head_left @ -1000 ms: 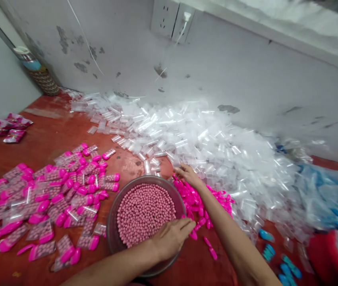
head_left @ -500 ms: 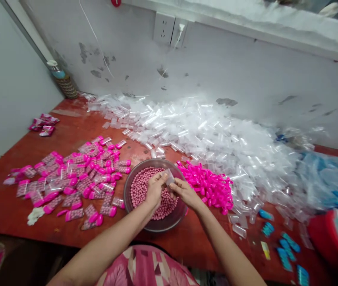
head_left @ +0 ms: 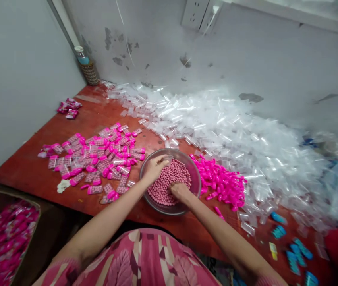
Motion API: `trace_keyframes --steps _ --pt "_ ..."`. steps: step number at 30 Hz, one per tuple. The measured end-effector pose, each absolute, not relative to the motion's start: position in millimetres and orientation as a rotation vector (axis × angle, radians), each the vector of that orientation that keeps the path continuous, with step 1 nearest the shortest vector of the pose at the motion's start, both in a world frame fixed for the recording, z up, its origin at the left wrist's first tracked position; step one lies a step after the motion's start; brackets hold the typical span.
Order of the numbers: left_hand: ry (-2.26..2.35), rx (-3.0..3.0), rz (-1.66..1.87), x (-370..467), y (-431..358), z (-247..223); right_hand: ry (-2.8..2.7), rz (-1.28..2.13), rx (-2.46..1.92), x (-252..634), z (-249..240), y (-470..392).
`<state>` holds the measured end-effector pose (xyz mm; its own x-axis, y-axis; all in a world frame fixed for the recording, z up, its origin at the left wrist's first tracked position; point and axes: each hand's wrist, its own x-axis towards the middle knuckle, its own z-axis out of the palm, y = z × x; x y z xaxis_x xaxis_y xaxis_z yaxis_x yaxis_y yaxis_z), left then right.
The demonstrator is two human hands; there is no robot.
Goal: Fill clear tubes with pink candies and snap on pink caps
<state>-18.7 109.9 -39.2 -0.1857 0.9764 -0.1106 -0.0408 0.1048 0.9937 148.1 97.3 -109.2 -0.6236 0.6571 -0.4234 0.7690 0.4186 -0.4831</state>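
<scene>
In the head view, my left hand (head_left: 154, 169) pinches what looks like a clear case (head_left: 168, 158) over the bowl (head_left: 196, 176), near the table's (head_left: 37, 159) front edge. My right hand (head_left: 182, 192) sits in the pink beads (head_left: 161, 192), fingers curled; whether gripping any, I can't tell. Scooping, I judge; next calls for a steady case mouth.

Beads (head_left: 160, 191) — pink; table (head_left: 34, 163) — red.

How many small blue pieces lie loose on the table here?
6 small blue pieces show: two near the clear plastic pile, three right of the yellow strip, one at the picture's bottom edge. More may be hidden.
</scene>
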Motion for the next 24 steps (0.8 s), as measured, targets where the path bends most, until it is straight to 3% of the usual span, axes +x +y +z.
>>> trace_keyframes --steps 7,12,20,24 --pt "1.487 1.241 1.219 -51.3 88.7 -29.6 2.480 -1.577 1.307 95.0 -133.2 80.1" --pt "1.538 1.273 1.088 -75.0 56.7 -51.9 2.387 -2.084 1.405 107.4 -120.1 88.8" --pt "1.309 1.065 1.038 -41.2 46.1 -81.7 2.084 -2.671 1.419 114.4 -92.2 89.2" --pt "1.303 1.000 1.064 -30.7 49.2 -79.4 2.151 -2.640 1.510 116.4 -85.0 83.3"
